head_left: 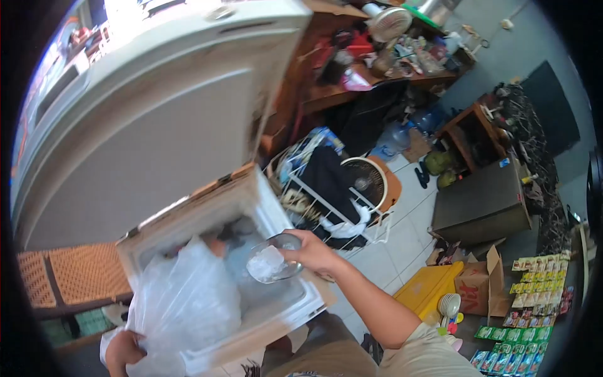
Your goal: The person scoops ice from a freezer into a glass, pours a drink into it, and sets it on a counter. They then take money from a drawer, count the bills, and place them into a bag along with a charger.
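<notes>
A chest freezer (308,308) stands in front of me with its lid (144,144) raised. My right hand (308,250) grips a clear bowl (290,271) over the freezer opening, and chunks of ice (267,262) lie in it. My left hand (124,349), at the lower left, is closed on a large translucent plastic bag (188,295). The bag bulges over the freezer's left side and its contents cannot be made out. Frost and a few dim items show inside the freezer behind the bag.
Beyond the freezer are a white wire rack (320,201) with dark cloth and a round fan (364,182). To the right stand a yellow container (427,286), a cardboard box (474,288), a small fridge (474,195) and hanging sachets (515,345). A woven chair (88,270) is at left.
</notes>
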A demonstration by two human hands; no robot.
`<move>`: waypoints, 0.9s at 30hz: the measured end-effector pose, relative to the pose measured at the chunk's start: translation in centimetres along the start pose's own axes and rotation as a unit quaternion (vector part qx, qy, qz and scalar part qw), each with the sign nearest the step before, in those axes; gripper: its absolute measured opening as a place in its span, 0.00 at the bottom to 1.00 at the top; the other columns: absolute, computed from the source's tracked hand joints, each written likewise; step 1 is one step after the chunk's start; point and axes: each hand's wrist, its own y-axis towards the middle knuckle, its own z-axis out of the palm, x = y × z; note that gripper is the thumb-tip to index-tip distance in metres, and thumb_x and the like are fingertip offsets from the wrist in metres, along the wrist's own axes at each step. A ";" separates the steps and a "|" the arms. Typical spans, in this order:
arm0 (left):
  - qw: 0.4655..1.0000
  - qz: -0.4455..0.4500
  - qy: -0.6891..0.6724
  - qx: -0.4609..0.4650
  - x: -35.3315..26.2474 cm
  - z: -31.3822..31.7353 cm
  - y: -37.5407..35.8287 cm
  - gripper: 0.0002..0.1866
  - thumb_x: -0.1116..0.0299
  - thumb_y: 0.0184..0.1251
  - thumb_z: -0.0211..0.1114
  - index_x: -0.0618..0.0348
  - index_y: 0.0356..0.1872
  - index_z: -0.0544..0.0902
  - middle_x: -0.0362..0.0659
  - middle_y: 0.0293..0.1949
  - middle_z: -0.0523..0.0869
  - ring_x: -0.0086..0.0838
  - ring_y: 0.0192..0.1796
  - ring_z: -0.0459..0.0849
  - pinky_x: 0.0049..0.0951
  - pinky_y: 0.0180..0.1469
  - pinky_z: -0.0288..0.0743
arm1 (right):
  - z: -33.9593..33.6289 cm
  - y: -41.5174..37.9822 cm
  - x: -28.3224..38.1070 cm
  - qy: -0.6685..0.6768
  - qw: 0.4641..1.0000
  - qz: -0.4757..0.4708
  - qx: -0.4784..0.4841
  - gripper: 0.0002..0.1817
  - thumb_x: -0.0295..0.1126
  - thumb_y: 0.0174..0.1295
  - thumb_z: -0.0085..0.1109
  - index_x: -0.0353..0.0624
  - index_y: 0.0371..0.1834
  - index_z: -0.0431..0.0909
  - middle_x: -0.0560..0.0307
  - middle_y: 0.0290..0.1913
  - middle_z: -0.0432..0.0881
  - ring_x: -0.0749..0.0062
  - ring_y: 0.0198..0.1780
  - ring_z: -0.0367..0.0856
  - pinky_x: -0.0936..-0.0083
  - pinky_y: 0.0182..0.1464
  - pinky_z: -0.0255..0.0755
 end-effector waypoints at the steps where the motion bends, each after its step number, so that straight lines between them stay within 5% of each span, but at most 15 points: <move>1: 1.000 0.010 0.004 -0.006 -0.5 -0.1 0.2 0.23 0.66 0.34 0.71 0.53 0.40 0.88 0.56 0.32 0.86 0.45 0.38 0.86 0.38 0.44 0.79 | -1.3 -0.5 0.6 -0.001 1.000 -0.007 -0.010 0.24 0.29 0.57 0.68 0.37 0.58 0.75 0.61 0.43 0.82 0.82 0.41 0.77 0.82 0.45 0.72; 7: 0.991 -0.133 -0.013 -0.018 1.0 1.6 0.8 0.25 0.68 0.29 0.76 0.57 0.39 0.87 0.52 0.32 0.88 0.39 0.34 0.87 0.33 0.41 0.79 | -9.8 -0.6 3.2 0.085 0.984 -0.075 -0.139 0.21 0.24 0.59 0.63 0.44 0.56 0.75 0.60 0.47 0.80 0.76 0.46 0.79 0.76 0.48 0.76; 10: 0.989 -0.149 0.004 0.018 -0.3 1.2 0.1 0.23 0.73 0.40 0.69 0.61 0.45 0.82 0.50 0.31 0.86 0.36 0.35 0.85 0.31 0.42 0.78 | -15.6 0.0 5.5 0.137 0.977 -0.043 -0.155 0.26 0.21 0.58 0.59 0.49 0.61 0.71 0.55 0.52 0.78 0.64 0.44 0.83 0.65 0.36 0.85; 15: 0.986 -0.157 0.028 0.052 0.0 1.5 -0.4 0.21 0.80 0.55 0.60 0.67 0.54 0.74 0.47 0.30 0.84 0.32 0.36 0.83 0.29 0.42 0.77 | -26.9 2.6 10.8 0.150 0.959 -0.079 -0.226 0.31 0.18 0.59 0.52 0.62 0.64 0.68 0.51 0.54 0.76 0.58 0.42 0.84 0.67 0.34 0.84; 18: 0.992 -0.106 0.015 0.061 7.9 4.7 0.1 0.17 0.75 0.59 0.60 0.63 0.51 0.75 0.38 0.21 0.80 0.26 0.23 0.76 0.28 0.33 0.75 | -34.8 6.0 15.0 0.130 0.946 -0.138 -0.263 0.31 0.17 0.57 0.51 0.55 0.66 0.65 0.47 0.55 0.76 0.55 0.44 0.83 0.65 0.39 0.86; 22: 0.981 -0.179 -0.055 0.047 3.0 2.7 -0.4 0.15 0.74 0.61 0.62 0.63 0.50 0.76 0.33 0.18 0.76 0.19 0.19 0.71 0.22 0.21 0.68 | -44.1 11.3 20.7 0.133 0.923 -0.200 -0.302 0.28 0.17 0.56 0.51 0.42 0.62 0.63 0.48 0.55 0.73 0.58 0.53 0.80 0.64 0.47 0.86; 27: 0.970 -0.200 -0.113 0.080 5.2 3.7 -0.4 0.14 0.78 0.61 0.60 0.63 0.49 0.78 0.34 0.20 0.80 0.19 0.18 0.72 0.23 0.23 0.71 | -52.8 16.7 24.8 0.157 0.899 -0.199 -0.358 0.23 0.15 0.58 0.49 0.37 0.59 0.66 0.44 0.54 0.74 0.54 0.52 0.80 0.65 0.45 0.88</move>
